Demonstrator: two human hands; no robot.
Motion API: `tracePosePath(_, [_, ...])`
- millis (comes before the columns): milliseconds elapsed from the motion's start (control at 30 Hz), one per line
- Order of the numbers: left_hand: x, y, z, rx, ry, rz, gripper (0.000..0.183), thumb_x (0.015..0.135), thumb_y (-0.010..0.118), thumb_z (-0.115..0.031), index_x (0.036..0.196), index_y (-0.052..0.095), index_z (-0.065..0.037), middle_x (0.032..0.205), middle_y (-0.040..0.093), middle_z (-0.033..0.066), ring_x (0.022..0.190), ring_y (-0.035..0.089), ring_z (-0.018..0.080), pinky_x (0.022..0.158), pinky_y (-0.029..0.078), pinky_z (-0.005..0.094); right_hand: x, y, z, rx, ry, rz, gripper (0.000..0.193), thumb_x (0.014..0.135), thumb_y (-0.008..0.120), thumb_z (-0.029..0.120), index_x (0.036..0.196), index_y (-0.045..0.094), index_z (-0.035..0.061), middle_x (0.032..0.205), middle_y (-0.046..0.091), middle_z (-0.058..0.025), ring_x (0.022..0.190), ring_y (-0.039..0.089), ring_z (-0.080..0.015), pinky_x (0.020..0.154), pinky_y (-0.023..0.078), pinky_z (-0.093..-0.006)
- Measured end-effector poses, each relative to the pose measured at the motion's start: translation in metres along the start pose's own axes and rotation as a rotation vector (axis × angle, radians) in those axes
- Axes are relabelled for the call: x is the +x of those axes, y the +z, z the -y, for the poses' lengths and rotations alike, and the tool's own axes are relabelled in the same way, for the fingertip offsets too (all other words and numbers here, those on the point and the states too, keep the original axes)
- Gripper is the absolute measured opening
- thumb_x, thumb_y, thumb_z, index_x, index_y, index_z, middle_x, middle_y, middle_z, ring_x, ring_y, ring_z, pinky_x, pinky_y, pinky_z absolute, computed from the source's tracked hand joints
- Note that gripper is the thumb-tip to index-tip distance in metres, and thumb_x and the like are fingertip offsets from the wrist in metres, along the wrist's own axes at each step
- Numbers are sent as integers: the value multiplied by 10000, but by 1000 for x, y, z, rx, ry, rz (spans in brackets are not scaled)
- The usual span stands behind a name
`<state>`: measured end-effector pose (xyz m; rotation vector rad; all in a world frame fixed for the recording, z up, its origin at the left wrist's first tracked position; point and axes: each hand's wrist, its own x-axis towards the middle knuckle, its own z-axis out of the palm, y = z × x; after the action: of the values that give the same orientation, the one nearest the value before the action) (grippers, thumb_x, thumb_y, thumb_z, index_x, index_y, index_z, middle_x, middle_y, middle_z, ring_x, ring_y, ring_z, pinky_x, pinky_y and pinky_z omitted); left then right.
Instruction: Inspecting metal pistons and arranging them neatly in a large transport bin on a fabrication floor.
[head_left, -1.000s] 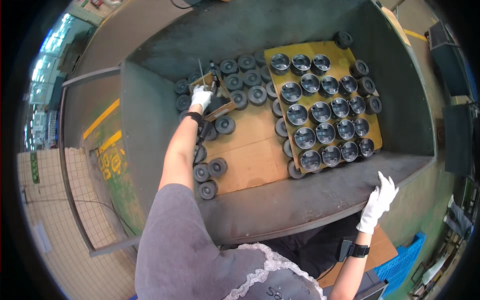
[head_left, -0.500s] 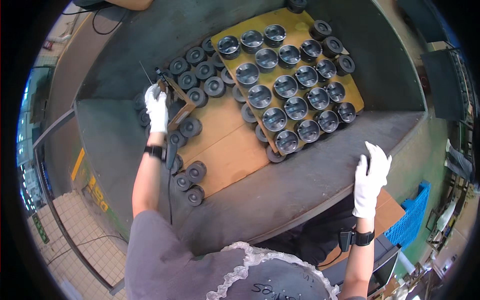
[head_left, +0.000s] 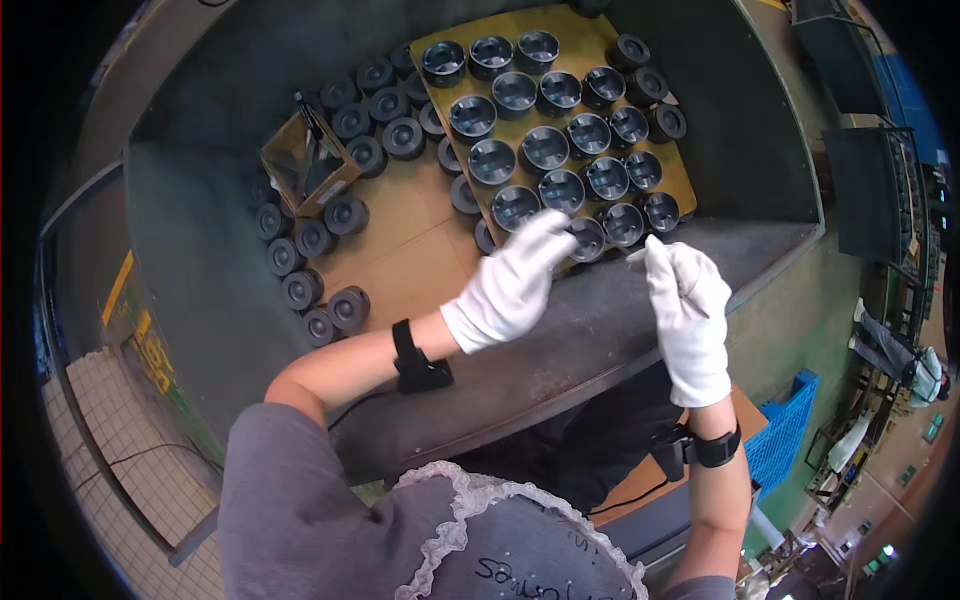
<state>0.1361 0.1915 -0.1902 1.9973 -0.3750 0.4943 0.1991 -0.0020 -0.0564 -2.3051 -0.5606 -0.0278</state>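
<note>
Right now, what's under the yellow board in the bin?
Dark round parts stick out from beneath the yellow board along its left edge. Whatever lies under its middle is covered and cannot be seen.

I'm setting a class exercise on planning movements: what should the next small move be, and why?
Perhaps lower the left hand onto the nearest piston: the hand, blurred, partly hides that piston in this view, though contact is unclear.

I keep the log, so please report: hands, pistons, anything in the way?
Left hand blurred, grip unclear. Right hand half-curled, contents unclear. Pistons in rows on yellow board; left hand partly hides some.
</note>
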Motion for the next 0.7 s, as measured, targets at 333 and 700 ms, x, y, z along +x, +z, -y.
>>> tracePosePath(333, [-203, -21, 267, 983, -916, 87, 637, 945, 535, -367, 1483, 422, -44, 1541, 388, 201, 1388, 396, 418, 1142, 335, 558, 5, -2, -17, 59, 134, 312, 131, 954, 708, 87, 875, 736, -13, 694, 654, -51, 638, 588, -152, 616, 473, -282])
tracePosePath(700, [-148, 3, 267, 800, -1731, 352, 1252, 751, 702, -706, 1609, 109, -13, 1688, 35, 183, 1539, 79, 442, 1192, 250, 611, 3, 19, -42, -4, 46, 462, 67, 920, 713, 60, 885, 745, 12, 731, 684, -107, 646, 623, -233, 638, 495, -318])
